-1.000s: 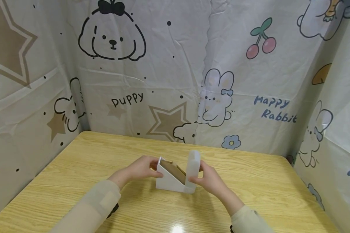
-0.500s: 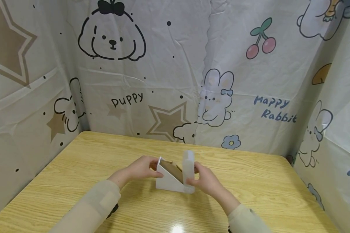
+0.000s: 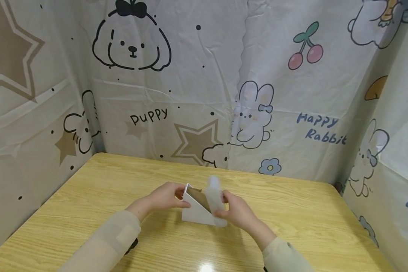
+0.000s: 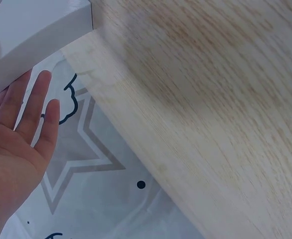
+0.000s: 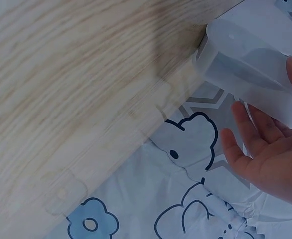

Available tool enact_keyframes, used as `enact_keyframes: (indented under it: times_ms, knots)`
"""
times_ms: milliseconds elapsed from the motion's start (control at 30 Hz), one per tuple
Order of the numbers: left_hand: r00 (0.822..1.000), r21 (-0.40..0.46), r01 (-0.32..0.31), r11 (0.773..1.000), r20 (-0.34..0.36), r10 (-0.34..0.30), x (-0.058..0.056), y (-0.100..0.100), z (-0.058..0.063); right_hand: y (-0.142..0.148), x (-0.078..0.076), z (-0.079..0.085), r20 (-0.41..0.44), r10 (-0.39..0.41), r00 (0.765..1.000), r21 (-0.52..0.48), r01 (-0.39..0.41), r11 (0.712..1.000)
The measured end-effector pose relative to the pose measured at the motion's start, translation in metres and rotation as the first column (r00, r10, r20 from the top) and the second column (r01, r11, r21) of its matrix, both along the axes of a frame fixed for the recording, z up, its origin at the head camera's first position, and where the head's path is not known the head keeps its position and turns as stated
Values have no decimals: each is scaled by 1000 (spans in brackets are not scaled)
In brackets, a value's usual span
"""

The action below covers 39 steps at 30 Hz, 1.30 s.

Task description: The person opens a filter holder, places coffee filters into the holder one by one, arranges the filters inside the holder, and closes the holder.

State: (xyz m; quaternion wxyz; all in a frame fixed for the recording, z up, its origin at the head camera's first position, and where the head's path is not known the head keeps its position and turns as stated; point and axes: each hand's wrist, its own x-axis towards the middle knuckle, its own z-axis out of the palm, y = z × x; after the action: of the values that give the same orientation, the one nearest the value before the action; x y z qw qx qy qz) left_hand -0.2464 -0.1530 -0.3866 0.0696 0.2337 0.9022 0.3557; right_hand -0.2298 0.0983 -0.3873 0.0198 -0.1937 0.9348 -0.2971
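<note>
A white box with a slanted top stands on the table, brown inside. At its tall end, my left hand holds it, thumb on the near side and fingers behind. In the left wrist view that hand's outer fingers extend beside the white wall. Over the low right end is a translucent lid, leaning left above the brown contents. My right hand grips this lid between thumb and fingers. The right wrist view shows the lid close up, with the hand around its side.
The wood-grain table extends around the box to its back edge. A printed cloth with cartoon animals hangs behind and along both sides.
My right hand has moved left with the translucent lid, which has gone from upright to tilted over the box's slanted top. My left hand stays in place on the box.
</note>
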Motion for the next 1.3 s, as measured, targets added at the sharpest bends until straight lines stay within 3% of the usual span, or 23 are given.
enact_keyframes:
  times_ms: [533,1300]
  knots:
    - [999,-2,-22,1000,24,22,1,-1,2,-7,-1,-3,-19,46,999,29,-45,999]
    - [1000,-21,10,1000,4,-10,0,-1,1,-12,-2,-6,-55,64,996,88,-59,994]
